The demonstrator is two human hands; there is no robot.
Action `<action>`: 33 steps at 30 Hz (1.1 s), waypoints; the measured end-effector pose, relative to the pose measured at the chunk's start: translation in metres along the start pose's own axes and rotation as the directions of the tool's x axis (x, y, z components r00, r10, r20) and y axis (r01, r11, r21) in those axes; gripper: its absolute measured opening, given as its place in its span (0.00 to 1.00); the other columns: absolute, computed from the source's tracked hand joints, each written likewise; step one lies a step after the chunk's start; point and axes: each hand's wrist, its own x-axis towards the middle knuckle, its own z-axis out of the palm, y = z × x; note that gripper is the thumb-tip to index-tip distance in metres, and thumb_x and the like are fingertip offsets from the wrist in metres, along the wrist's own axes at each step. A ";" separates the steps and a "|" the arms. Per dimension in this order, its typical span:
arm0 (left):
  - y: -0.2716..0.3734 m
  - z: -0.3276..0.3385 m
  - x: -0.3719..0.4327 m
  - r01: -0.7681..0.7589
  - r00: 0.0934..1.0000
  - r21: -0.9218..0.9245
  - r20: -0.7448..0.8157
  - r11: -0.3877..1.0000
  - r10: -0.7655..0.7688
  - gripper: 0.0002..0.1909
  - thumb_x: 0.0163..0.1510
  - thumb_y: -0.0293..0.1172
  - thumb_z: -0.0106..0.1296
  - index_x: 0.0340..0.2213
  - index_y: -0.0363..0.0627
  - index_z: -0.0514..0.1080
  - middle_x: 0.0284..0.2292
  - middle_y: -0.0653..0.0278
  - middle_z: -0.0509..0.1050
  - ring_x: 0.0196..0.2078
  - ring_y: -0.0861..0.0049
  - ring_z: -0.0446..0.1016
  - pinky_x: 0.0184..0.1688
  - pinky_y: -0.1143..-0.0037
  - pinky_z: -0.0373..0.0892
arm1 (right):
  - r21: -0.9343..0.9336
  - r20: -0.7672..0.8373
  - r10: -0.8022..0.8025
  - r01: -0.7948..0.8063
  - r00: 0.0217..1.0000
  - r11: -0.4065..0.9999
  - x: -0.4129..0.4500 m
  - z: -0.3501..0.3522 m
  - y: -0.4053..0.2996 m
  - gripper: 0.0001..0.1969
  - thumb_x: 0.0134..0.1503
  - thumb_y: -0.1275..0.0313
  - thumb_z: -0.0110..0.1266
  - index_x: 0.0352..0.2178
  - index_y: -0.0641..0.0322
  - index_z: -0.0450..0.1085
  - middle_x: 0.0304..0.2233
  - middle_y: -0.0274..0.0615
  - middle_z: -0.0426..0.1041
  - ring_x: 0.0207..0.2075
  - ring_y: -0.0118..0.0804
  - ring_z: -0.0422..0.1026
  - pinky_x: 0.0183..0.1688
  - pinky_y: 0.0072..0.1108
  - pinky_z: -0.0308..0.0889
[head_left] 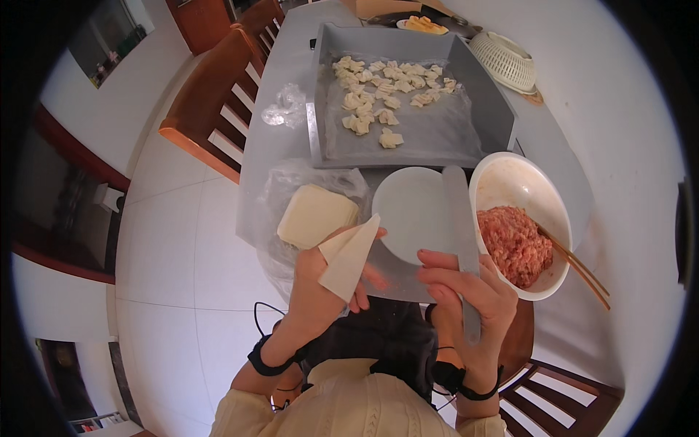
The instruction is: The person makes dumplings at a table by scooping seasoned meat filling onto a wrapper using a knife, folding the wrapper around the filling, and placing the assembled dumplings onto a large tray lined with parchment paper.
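My left hand (322,284) holds a folded dough wrapper (349,262) near the table's front edge. In my right hand (469,289) is a flat, round-ended spatula-like tool (461,224), lying across the right side of a round white plate (412,213). A stack of square dough wrappers (317,216) rests on a clear plastic bag (270,202) beyond my left hand. The white bowl (519,175) at the right contains raw minced meat (513,246) and a pair of wooden chopsticks (579,267). Many folded dumplings (357,101) lie on plastic film in a grey tray (404,158) behind the plate.
A crumpled piece of clear plastic (286,106) is left of the tray. A white woven basket (502,60) and a dish of yellow food (423,24) stand at the back right. Wooden chairs (202,104) flank the grey table (273,142); a white wall (617,136) borders its right side.
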 end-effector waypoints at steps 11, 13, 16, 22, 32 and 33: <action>0.002 -0.031 0.017 -0.061 0.946 0.216 -0.298 0.974 0.125 0.20 0.62 0.42 0.44 0.40 0.32 0.73 0.29 0.62 0.75 0.31 0.78 0.76 0.28 0.76 0.74 | -0.070 0.025 -0.218 0.219 0.976 0.973 0.020 0.027 0.001 0.11 0.42 0.78 0.65 0.31 0.58 0.77 0.35 0.36 0.79 0.29 0.33 0.73 0.37 0.22 0.64; 0.001 -0.031 0.016 -0.020 0.955 -0.016 -0.297 1.000 0.014 0.23 0.63 0.44 0.43 0.42 0.32 0.71 0.33 0.61 0.76 0.36 0.77 0.76 0.35 0.74 0.75 | -0.092 0.031 -0.274 0.276 0.961 0.957 0.028 0.033 0.002 0.12 0.41 0.78 0.65 0.31 0.58 0.76 0.35 0.35 0.79 0.29 0.33 0.73 0.37 0.22 0.64; 0.008 -0.031 0.013 0.028 0.968 -0.270 -0.231 0.962 -0.093 0.25 0.63 0.46 0.41 0.46 0.33 0.68 0.39 0.58 0.75 0.39 0.75 0.76 0.39 0.74 0.74 | -0.116 0.074 -0.351 0.358 0.933 0.927 0.037 0.043 -0.001 0.12 0.41 0.77 0.66 0.31 0.56 0.76 0.38 0.36 0.78 0.31 0.33 0.74 0.38 0.24 0.63; 0.007 -0.036 0.016 0.122 0.964 -0.393 -0.171 0.912 -0.202 0.24 0.63 0.44 0.42 0.50 0.32 0.64 0.42 0.54 0.74 0.40 0.70 0.77 0.37 0.72 0.76 | -0.192 0.221 -0.454 0.495 0.863 0.847 0.042 0.054 0.005 0.13 0.43 0.75 0.61 0.34 0.57 0.73 0.43 0.39 0.75 0.42 0.36 0.74 0.44 0.30 0.60; 0.003 -0.053 0.019 0.226 0.972 -0.485 0.050 0.845 -0.231 0.23 0.61 0.37 0.42 0.49 0.28 0.63 0.40 0.48 0.75 0.37 0.66 0.79 0.26 0.71 0.78 | -0.219 0.312 -0.496 0.569 0.810 0.792 0.056 0.045 0.008 0.14 0.42 0.76 0.58 0.35 0.57 0.73 0.44 0.39 0.75 0.44 0.37 0.73 0.46 0.31 0.60; 0.003 -0.053 0.020 0.244 0.966 -0.504 0.051 0.829 -0.253 0.23 0.61 0.37 0.42 0.49 0.28 0.63 0.40 0.47 0.75 0.37 0.66 0.79 0.25 0.71 0.78 | -0.220 0.315 -0.493 0.568 0.811 0.793 0.056 0.045 0.008 0.14 0.42 0.76 0.58 0.34 0.57 0.73 0.44 0.39 0.76 0.44 0.37 0.73 0.46 0.32 0.60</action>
